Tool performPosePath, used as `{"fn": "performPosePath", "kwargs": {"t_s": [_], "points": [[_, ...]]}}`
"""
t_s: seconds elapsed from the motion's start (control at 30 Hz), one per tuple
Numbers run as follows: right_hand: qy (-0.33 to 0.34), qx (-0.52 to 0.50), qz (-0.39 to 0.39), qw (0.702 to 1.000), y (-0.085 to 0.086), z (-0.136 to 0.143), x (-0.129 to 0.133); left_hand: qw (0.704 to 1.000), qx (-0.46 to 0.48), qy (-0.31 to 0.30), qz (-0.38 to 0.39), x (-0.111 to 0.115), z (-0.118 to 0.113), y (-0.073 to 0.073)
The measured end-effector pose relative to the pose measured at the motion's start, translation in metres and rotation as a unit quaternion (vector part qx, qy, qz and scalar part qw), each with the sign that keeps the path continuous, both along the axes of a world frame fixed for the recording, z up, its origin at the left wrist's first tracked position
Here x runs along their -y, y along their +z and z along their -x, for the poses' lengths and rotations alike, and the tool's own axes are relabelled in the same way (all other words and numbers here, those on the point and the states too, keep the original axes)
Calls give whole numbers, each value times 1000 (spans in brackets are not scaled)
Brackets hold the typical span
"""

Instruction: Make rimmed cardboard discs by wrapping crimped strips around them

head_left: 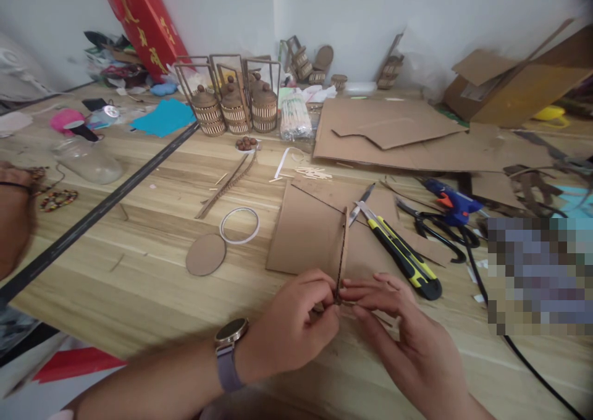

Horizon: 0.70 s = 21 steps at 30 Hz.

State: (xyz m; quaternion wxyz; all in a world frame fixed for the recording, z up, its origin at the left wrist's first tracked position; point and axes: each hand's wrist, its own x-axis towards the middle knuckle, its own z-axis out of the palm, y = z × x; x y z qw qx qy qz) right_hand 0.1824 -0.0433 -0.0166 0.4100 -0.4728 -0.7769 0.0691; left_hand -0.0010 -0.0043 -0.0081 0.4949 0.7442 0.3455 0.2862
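Observation:
A narrow cardboard strip stands on edge, one end pointing away from me. My left hand, with a watch on its wrist, pinches the near end. My right hand closes its thumb and fingers at the same end, where the strip seems to bend; the exact grip is partly hidden. Beyond my hands lies a flat cardboard sheet. A yellow and black utility knife rests on it, blade extended, beside a pen. To the left are a cardboard disc and a white-edged ring.
Black scissors and a blue glue gun with its cable lie right. Small lidded baskets stand behind, near wooden beads and large cardboard pieces. Another person's arm is at the left, near a jar.

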Motion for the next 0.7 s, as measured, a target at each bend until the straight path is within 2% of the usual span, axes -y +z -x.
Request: {"fn": "performPosePath", "kwargs": {"t_s": [0.17, 0.4, 0.7], "points": [[2, 0, -8, 1000, -3, 0, 2, 1000, 12, -2, 9, 1, 0, -2], [0, 15, -27, 1000, -5, 2, 3, 998, -27, 31, 57, 0, 0, -3], [4, 24, -24, 999, -4, 3, 4, 999, -26, 23, 29, 0, 0, -5]]}}
